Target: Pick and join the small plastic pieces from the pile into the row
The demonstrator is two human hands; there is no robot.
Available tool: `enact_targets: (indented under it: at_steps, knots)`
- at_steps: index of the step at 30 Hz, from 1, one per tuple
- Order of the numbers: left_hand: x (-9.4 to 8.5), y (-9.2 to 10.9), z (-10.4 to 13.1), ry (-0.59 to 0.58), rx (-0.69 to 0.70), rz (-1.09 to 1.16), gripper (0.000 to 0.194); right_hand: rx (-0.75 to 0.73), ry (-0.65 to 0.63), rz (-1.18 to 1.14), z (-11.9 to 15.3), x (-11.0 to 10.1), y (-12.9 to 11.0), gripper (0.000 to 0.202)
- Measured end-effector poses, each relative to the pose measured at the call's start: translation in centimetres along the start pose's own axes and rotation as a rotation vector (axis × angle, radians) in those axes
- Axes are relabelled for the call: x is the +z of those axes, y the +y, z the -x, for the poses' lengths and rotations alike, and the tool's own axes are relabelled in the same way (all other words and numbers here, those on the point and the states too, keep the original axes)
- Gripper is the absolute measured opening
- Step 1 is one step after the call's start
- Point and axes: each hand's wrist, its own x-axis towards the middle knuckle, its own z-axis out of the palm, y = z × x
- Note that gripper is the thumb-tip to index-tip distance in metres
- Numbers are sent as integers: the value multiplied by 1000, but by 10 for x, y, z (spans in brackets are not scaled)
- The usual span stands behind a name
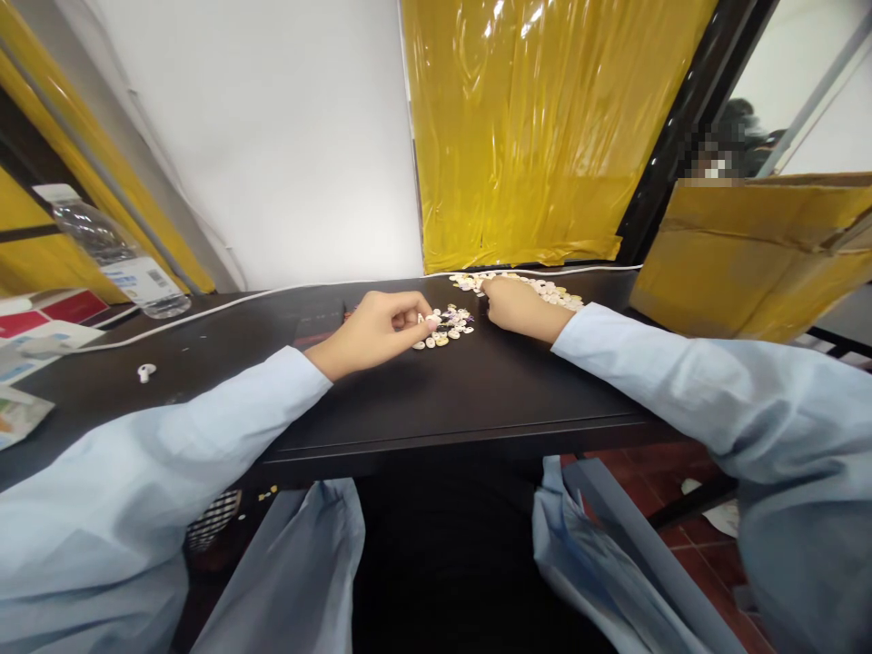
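Note:
Small pale round pieces with dark markings lie in a loose pile (441,339) on the black table (422,391). My left hand (378,331) is at the left side of this pile, thumb and forefinger pinched together on a small whitish piece (433,320). A second, wider spread of similar pieces (555,295) lies farther back, near the wall. My right hand (521,307) is at the front left of that spread, fingers curled down and closed. Whatever is between its fingertips is hidden. Part of a dark, flat item shows behind my left hand.
A clear water bottle (129,259) stands at the left, with packets (51,336) in front of it. A white earbud (145,372) lies nearer me. A white cable (272,292) runs along the back. A taped cardboard box (742,259) stands at the right; a person is partly visible beyond.

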Motion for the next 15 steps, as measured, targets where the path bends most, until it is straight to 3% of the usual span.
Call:
enact_targets:
  at_steps: [8,15]
  knots:
    - [0,0,0,-5,0,0,22,-30,65,40,0,-4,-2,32]
    - [-2,-4,-1,70,-123,-4,19,-95,201,35,7,-14,-11,34]
